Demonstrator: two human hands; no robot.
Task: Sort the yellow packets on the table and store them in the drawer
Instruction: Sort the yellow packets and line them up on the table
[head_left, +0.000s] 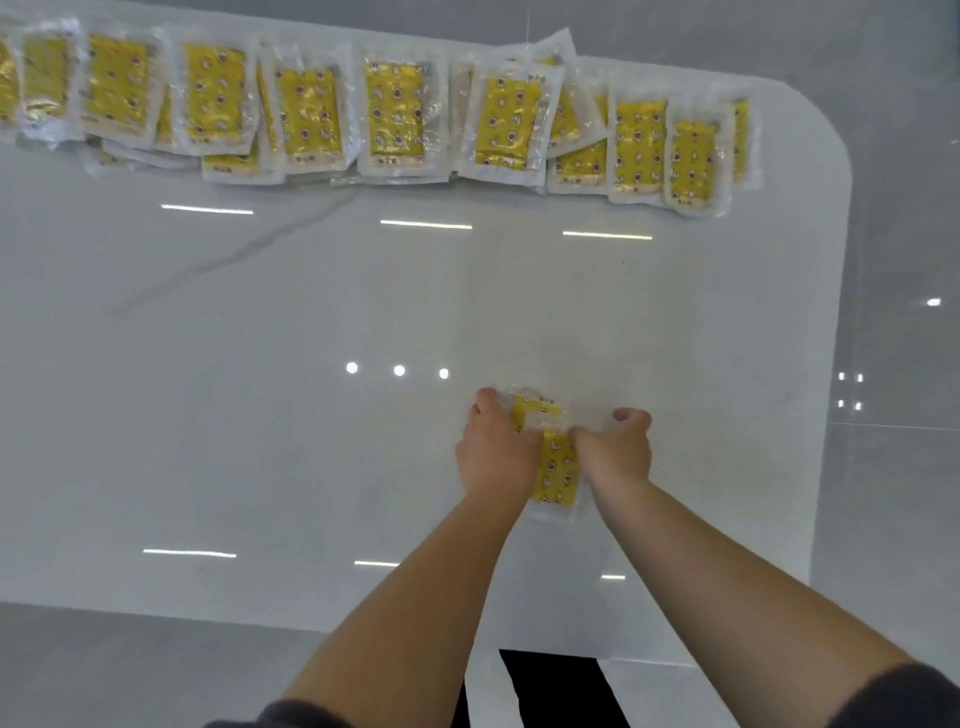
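Gripping one yellow packet (557, 467): left hand (496, 452), right hand (618, 447), fingers curled.

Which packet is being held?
The lone packet mid-table, gripped by the left hand and right hand; every other one lies untouched in the row along the far edge.

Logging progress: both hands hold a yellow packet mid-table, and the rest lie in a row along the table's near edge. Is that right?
No: the head view shows the row of packets along the table's far edge, not near. Left hand and right hand do hold a yellow packet.
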